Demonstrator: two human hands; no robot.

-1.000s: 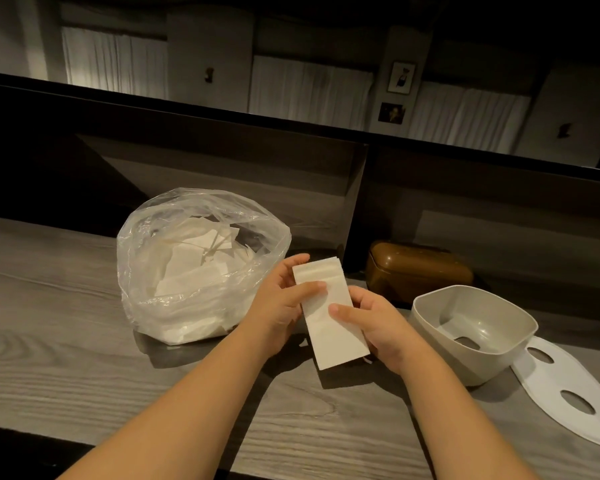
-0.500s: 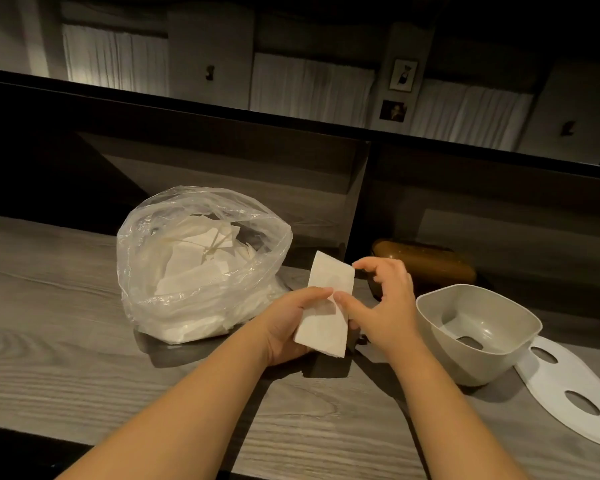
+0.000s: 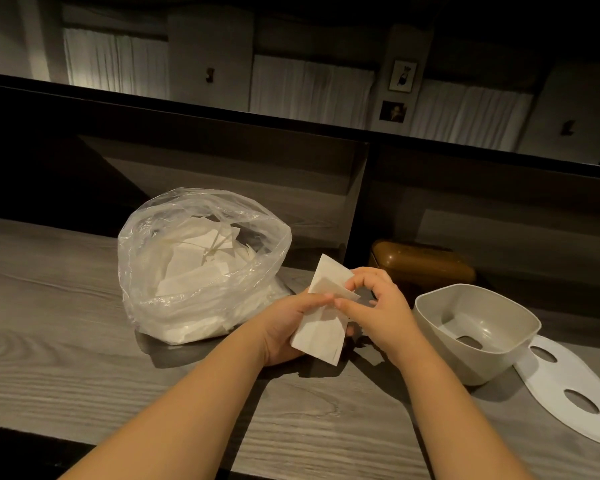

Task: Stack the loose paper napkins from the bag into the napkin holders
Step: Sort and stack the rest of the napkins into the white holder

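A clear plastic bag [image 3: 173, 271] full of loose white napkins sits on the grey wooden counter [image 3: 66, 341]. Just right of it, my left hand [image 3: 288, 327] grips a small stack of white napkins [image 3: 321, 332] from below, tilted upright. My right hand [image 3: 378, 303] pinches the upper edge of the same stack, where one napkin corner peels away from the rest. A grey square napkin holder [image 3: 478, 355] stands open and empty at the right, its white lid [image 3: 568, 386] with two oval holes lying flat beside it.
A brown closed box [image 3: 426, 265] stands behind my right hand against the dark back wall. A vertical divider [image 3: 357, 202] splits the raised back panel. The counter's front edge runs below my forearms.
The napkin stack went from lying flat between both hands to standing tilted in my left hand. My right hand shifted to the stack's top edge, and the sheets have fanned slightly.
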